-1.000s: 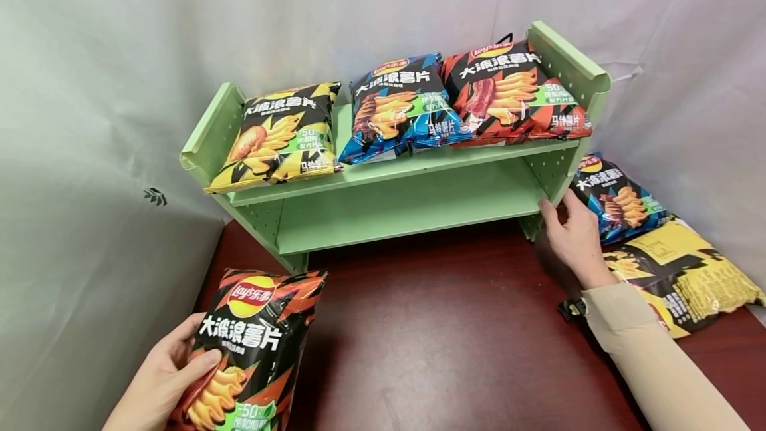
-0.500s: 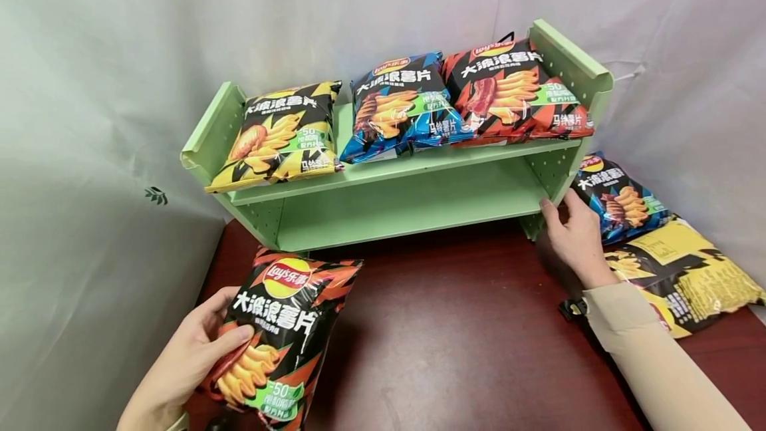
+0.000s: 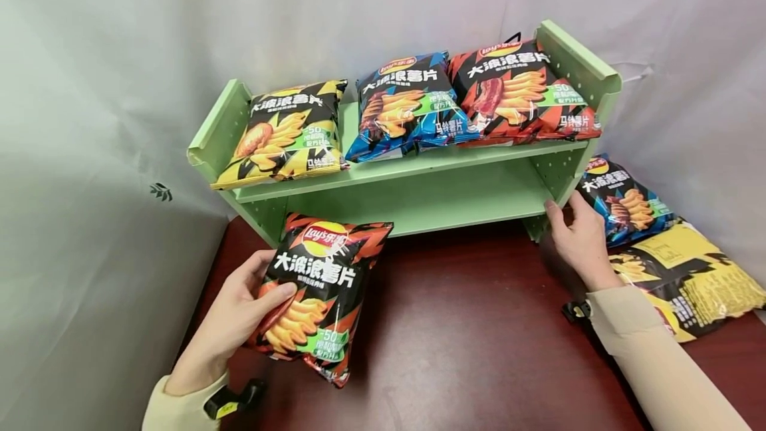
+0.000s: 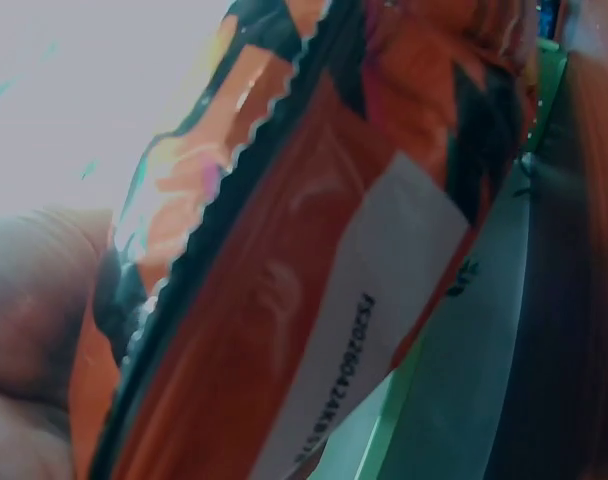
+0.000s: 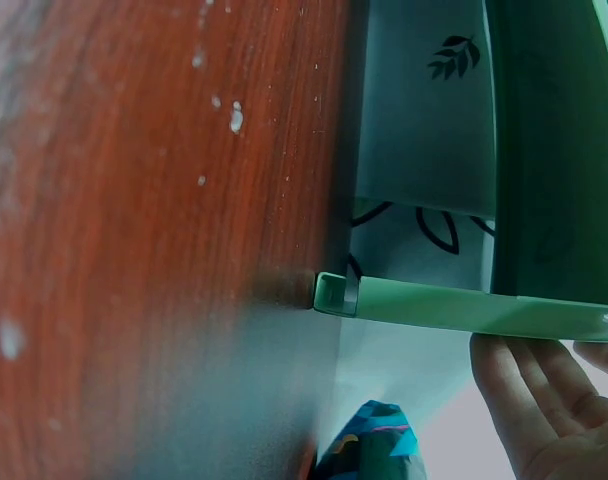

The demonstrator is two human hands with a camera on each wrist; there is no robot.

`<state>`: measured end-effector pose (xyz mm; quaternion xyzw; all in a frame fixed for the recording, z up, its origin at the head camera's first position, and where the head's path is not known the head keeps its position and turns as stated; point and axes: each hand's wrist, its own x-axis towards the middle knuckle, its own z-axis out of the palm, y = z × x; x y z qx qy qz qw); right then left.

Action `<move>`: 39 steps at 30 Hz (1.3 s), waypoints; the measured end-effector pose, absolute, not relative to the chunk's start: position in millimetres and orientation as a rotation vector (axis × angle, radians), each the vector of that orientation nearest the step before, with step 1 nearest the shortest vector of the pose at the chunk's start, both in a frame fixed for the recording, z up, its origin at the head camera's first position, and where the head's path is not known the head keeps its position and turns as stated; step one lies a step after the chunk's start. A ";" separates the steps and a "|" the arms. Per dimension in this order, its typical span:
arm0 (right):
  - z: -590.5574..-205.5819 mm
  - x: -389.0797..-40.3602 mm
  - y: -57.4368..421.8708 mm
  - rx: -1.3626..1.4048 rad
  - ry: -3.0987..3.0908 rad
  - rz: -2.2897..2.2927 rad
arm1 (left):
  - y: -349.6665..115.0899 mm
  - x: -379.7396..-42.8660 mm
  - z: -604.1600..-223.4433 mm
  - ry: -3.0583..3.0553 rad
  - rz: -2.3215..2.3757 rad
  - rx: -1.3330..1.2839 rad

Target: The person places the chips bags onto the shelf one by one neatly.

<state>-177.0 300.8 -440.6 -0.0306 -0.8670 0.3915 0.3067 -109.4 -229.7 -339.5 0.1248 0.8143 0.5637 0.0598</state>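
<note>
In the head view my left hand (image 3: 245, 304) holds a red-and-black bag of potato chips (image 3: 317, 285) by its left side, thumb across the front and the other fingers hidden behind. The bag is tilted, its top overlapping the lower left front of a green two-tier shelf (image 3: 413, 195). The left wrist view shows the bag's orange underside (image 4: 284, 270) close up. At the shelf's right side, my right hand (image 3: 577, 235) touches the side panel (image 5: 434, 305) near its front edge. Its fingers (image 5: 514, 385) lie fairly straight against the panel's outer side.
On the upper tier lie a yellow chip bag (image 3: 287, 132), a blue one (image 3: 407, 108) and a red one (image 3: 520, 92). Another blue bag (image 3: 625, 201) and a yellow bag (image 3: 688, 278) lie right of the shelf on the dark red table (image 3: 455, 338). Pale curtains (image 3: 120, 38) stand behind.
My left hand has carried the red chip bag up and to the right, towards the shelf's lower tier. My right hand has stayed at the shelf's side panel.
</note>
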 end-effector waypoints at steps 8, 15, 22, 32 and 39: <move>-441.2 -176.2 302.9 -0.085 -2.304 1.050 | -198.6 -132.6 -341.6 2.583 1.663 0.307; -439.8 -175.2 302.0 -0.071 -2.295 1.057 | -179.3 -157.6 -340.5 2.651 1.711 0.230; -437.8 -175.4 302.6 -0.059 -2.290 1.057 | -171.4 -181.1 -337.5 2.670 1.757 0.139; -438.5 -175.8 302.8 -0.070 -2.278 1.061 | -163.3 -204.2 -327.5 2.532 1.847 0.071; -439.2 -177.2 300.1 -0.067 -2.289 1.061 | -162.2 -217.8 -327.1 2.501 1.908 0.014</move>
